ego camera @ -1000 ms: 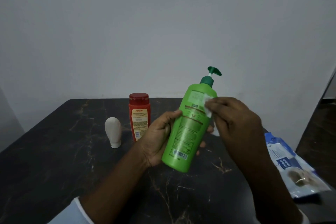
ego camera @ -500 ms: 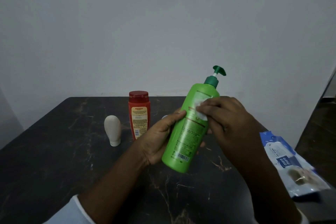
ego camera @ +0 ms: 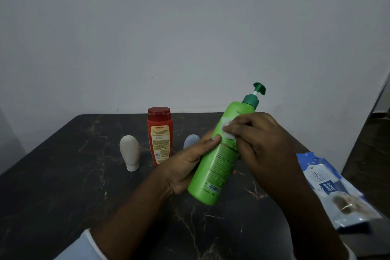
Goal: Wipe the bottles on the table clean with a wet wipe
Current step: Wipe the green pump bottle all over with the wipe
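The green bottle (ego camera: pixel 213 167) is up in the air above the dark table (ego camera: pixel 63 175), and it leans so its dark green pump (ego camera: pixel 258 88) points up and to the right. The left hand (ego camera: pixel 190 167) grips the low half of the green bottle, with the thumb on the front and the fingers wrapped round the back. A small white wet wipe (ego camera: pixel 226 131) sits on the top part of the green bottle, just under the pump. The right hand (ego camera: pixel 259 139) holds the wet wipe with bent fingers and presses it flat on the green bottle. To the left of the green bottle, a small pale blue bottle (ego camera: pixel 191 141) peeks out from behind the left hand, and most of it is hidden. Further left of the green bottle stands a red bottle (ego camera: pixel 160 137) with a red cap, and it is upright. Even further left stands a white bottle (ego camera: pixel 129 152) on its cap. To the right of the green bottle, a blue and white pack of wipes (ego camera: pixel 331 188) lies flat at the table edge. Below the green bottle, a pale sleeve (ego camera: pixel 84 247) shows on the left arm
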A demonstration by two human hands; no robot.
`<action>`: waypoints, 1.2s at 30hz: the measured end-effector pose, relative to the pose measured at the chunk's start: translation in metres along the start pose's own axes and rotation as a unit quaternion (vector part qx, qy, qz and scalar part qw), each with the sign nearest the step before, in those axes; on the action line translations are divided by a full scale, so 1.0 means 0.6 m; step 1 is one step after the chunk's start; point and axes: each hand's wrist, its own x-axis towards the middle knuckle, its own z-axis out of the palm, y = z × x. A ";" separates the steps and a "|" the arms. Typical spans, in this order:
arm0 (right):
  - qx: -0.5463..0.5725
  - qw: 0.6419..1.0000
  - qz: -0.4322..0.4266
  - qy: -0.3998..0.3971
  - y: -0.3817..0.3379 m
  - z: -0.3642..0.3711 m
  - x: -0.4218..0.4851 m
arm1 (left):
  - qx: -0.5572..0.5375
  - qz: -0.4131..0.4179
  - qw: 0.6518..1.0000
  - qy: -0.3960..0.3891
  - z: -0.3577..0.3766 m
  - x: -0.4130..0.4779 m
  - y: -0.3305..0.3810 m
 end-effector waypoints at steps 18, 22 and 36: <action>-0.016 1.000 -0.021 0.008 0.004 0.025 -0.002 | 0.084 -0.048 0.994 0.043 0.000 0.006 -0.012; -0.068 0.990 0.067 0.107 0.021 0.015 -0.003 | 0.149 -0.010 0.988 0.022 0.001 0.006 -0.015; -0.012 0.993 -0.054 -0.104 -0.006 0.032 -0.003 | 0.131 -0.017 0.984 0.117 -0.017 0.022 -0.026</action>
